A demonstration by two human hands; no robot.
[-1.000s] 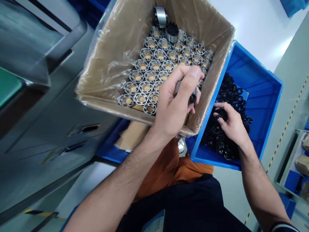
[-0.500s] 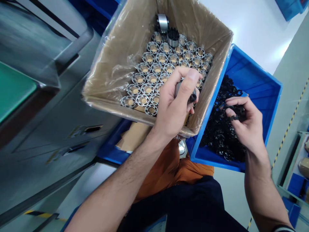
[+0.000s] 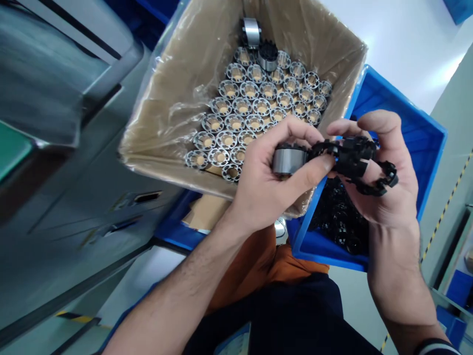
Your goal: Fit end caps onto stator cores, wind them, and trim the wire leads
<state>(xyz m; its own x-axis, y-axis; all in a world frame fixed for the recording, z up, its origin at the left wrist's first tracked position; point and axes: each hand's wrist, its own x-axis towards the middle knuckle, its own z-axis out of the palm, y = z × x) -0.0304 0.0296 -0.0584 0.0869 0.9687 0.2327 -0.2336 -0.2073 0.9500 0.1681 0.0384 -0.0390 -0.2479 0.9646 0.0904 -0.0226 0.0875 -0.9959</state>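
My left hand (image 3: pixel 271 182) is curled around a silver metal ring (image 3: pixel 289 160) with a black toothed edge, its thumb and forefinger also pinching a black plastic ring (image 3: pixel 325 148). Touching that piece, my right hand (image 3: pixel 391 158) holds several black toothed rings (image 3: pixel 354 155); one black ring (image 3: pixel 384 182) hangs around a finger. Below and left is a plastic-lined carton (image 3: pixel 177 88) with rows of silver rings (image 3: pixel 242 106). Two silver rings with black parts (image 3: pixel 268 55) lie on top at the back. Under my right hand stands a blue bin (image 3: pixel 428 162) of black rings (image 3: pixel 340 217).
A grey machine (image 3: pixel 92 197) with a green surface (image 3: pixel 15 153) stands at the left. Brown cardboard (image 3: pixel 207 212) lies in a blue tray (image 3: pixel 170 234) below the carton. A white table (image 3: pixel 399 44) is behind, and shelving (image 3: pixel 456 281) at the far right.
My right hand has risen out of the blue bin and moved left with black rings, meeting my left hand. My left hand has turned, showing the silver ring, and its thumb now pinches a black ring.
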